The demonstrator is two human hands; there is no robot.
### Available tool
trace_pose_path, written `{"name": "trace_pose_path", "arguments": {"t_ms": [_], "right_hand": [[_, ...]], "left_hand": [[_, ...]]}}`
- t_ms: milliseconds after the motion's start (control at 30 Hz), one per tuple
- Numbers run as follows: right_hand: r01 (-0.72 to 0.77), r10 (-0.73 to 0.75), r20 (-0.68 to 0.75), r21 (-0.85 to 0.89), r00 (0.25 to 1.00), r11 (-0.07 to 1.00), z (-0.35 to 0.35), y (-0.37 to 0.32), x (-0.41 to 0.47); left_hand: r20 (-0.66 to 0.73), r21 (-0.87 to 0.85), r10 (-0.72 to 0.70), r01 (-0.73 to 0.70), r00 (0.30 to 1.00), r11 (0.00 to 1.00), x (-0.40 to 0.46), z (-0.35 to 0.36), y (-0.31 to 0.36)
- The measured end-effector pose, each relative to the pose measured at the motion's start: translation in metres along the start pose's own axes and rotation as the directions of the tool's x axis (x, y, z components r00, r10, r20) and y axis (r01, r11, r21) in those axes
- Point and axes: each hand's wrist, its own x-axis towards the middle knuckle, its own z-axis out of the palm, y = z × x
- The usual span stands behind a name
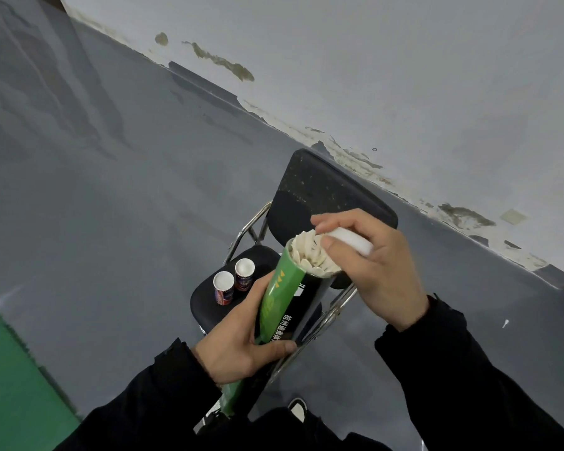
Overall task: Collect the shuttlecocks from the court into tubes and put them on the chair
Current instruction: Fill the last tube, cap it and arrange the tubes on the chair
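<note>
— While the left hand has its fingers wrapped round the green-and-black tube, what fills it?

— White shuttlecocks, feathers showing at its open mouth, above the chair. The right hand pinches a white cap just beside the rim.

— And on the seat?

— 2 small tubes stand upright, white tops. Grey floor around, stained wall behind.

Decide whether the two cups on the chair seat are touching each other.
Apart. The head view shows a strip of black chair seat between the left cup and the right cup.
</note>
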Motion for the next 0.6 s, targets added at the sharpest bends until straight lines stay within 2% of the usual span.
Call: {"name": "trace_pose_path", "arguments": {"t_ms": [133, 267, 367, 500, 533, 600], "right_hand": [[-0.100, 0.111, 0.232, -0.058, 0.966, 0.993, -0.016, 0.006, 0.009], [0.034, 0.124, 0.419, -0.350, 0.899, 0.936, -0.024, 0.014, 0.016], [0.056, 0.246, 0.517, -0.500, 0.820, 0.864, -0.026, 0.013, 0.020], [0.122, 0.282, 0.619, -0.527, 0.733, 0.841, -0.030, 0.023, 0.017], [0.113, 0.286, 0.625, -0.518, 0.726, 0.848, -0.029, 0.030, 0.015], [-0.009, 0.310, 0.602, -0.449, 0.736, 0.893, -0.027, 0.048, 0.015]], "left_hand": [[0.006, 0.035, 0.004, -0.005, 1.000, 0.999, 0.000, -0.004, -0.004], [0.083, 0.041, -0.022, 0.018, 0.996, 0.999, -0.002, -0.004, -0.008], [0.120, 0.033, -0.069, 0.065, 0.990, 0.997, -0.005, -0.004, -0.018], [0.057, 0.064, -0.163, 0.159, 0.985, 0.985, -0.011, -0.010, -0.029], [0.031, 0.088, -0.172, 0.169, 0.985, 0.982, -0.011, -0.012, -0.028], [-0.016, 0.131, -0.188, 0.188, 0.982, 0.973, -0.010, -0.016, -0.027]]}}
